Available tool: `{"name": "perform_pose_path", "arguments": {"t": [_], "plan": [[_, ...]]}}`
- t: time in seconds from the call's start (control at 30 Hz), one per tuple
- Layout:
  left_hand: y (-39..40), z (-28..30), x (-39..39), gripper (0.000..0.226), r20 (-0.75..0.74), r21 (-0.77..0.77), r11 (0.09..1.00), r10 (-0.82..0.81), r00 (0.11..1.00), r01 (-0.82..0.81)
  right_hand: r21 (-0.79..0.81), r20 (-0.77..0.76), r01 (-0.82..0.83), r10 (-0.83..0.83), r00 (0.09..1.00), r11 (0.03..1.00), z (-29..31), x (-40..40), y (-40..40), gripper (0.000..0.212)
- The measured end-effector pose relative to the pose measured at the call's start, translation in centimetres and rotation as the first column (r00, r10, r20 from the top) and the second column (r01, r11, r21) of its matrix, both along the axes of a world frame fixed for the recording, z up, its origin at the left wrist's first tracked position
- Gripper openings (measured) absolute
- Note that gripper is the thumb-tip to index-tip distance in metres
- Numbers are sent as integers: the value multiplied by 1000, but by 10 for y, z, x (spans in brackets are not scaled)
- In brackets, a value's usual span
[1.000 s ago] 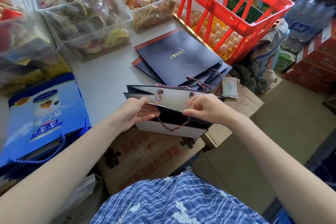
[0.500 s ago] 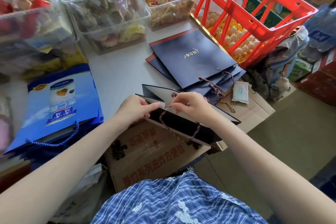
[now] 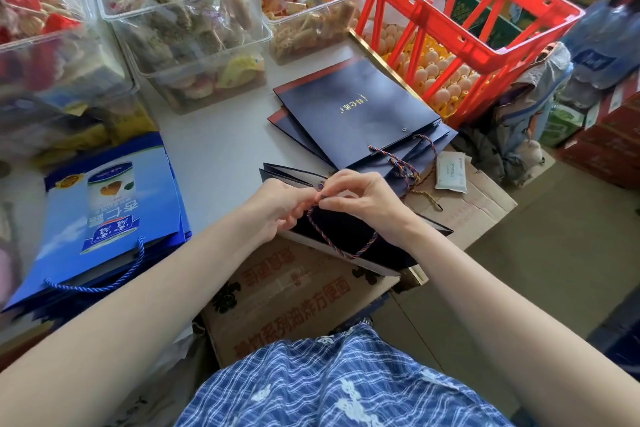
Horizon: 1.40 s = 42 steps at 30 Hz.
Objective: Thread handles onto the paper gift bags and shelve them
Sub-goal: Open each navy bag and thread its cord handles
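A dark navy paper gift bag (image 3: 349, 236) lies folded at the table's near edge, over a cardboard box. A twisted multicoloured cord handle (image 3: 341, 251) loops down across its face. My left hand (image 3: 282, 206) and my right hand (image 3: 362, 199) meet at the bag's upper rim, and both pinch the end of the cord there between thumb and fingertips. Behind them lies a stack of flat navy bags (image 3: 360, 114) with gold lettering. Loose cords (image 3: 401, 163) lie at the stack's near edge.
Blue printed gift bags (image 3: 104, 211) with rope handles lie at the left. Clear snack bins (image 3: 187, 28) stand at the back. A red crate (image 3: 450, 10) over trays of eggs is at the right. Cardboard boxes (image 3: 298, 295) sit below the table's edge, one bearing a small white packet (image 3: 452, 172).
Both hands have drawn together at the bag's rim and now pinch the cord end. The bag has tilted and lies flatter, and the handle loop hangs lower on its face.
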<state>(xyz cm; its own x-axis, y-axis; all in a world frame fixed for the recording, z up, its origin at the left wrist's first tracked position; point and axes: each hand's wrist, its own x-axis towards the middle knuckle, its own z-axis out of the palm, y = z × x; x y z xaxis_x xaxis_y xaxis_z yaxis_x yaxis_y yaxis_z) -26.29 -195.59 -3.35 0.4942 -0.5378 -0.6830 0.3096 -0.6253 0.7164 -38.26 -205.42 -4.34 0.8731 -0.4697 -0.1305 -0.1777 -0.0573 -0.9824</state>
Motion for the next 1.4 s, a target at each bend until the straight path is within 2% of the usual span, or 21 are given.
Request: {"name": "perform_pose_path", "arguments": {"t": [0.03,0.07,0.1,0.17,0.2,0.27,0.3,0.37,0.47,0.5,0.57,0.67,0.9,0.93,0.97,1.03,1.1,1.17,1.23,1.33,1.4], "plan": [[2,-2,-3,20,109,-16,1000,-22,994,23,10,-11,28,-28,1000,1000,-1,1,-1,12],[5,-4,-6,18,280,-13,998,-59,958,66,39,-30,56,-55,998,998,-1,2,-1,12],[7,-7,-9,16,492,10,993,-109,864,119,64,-52,80,-77,996,995,-2,3,-1,12],[12,-11,-15,15,841,27,975,-142,522,223,99,-86,126,-118,989,987,-3,6,1,11],[15,-13,-16,16,926,7,953,-121,359,302,109,-93,151,-141,986,982,-4,7,1,9],[20,-23,-12,13,987,-11,886,-65,147,464,152,-114,199,-183,977,968,-5,8,0,12],[21,-28,-8,14,995,-11,851,-42,90,524,178,-131,221,-200,971,959,-5,8,0,15],[25,-34,0,19,999,-7,791,-14,31,612,165,-146,230,-206,967,959,-4,6,-1,15],[27,-33,11,17,987,123,722,-20,-157,681,20,-167,171,-165,972,985,-5,6,-1,7],[27,-32,13,19,982,154,713,-32,-188,684,-48,-180,139,-145,973,989,-5,6,-1,7],[29,-28,14,22,989,132,741,-51,-141,659,-141,-196,88,-115,974,986,-5,7,-2,10],[30,-29,10,26,998,52,809,-27,-51,585,-177,-191,71,-105,976,982,-3,8,-2,12],[32,-29,10,27,997,58,837,-19,-76,544,-239,-254,35,-97,962,970,-4,11,0,10],[32,-29,11,26,999,51,831,-32,-44,554,-245,-246,22,-84,966,969,-5,11,-1,10],[31,-28,11,23,998,30,826,-55,27,563,-258,-235,8,-70,970,966,-6,10,-2,11],[28,-23,12,13,951,-48,831,-131,279,554,-285,-216,-18,-46,975,958,-7,8,-3,17],[24,-18,16,5,821,-113,851,-210,531,512,-307,-204,-35,-30,978,951,-6,7,-5,20],[19,-15,22,3,675,-158,853,-275,684,498,-325,-197,-63,-2,980,944,-5,9,-7,17],[17,-13,27,5,612,-167,835,-329,720,524,-351,-202,-79,7,979,933,-5,12,-7,17],[14,-11,32,8,633,-102,794,-413,655,599,-346,-194,-69,1,981,936,-5,14,-7,23],[13,-8,35,9,612,-93,768,-458,645,634,-323,-191,-84,22,981,943,-5,15,-7,23]]}}
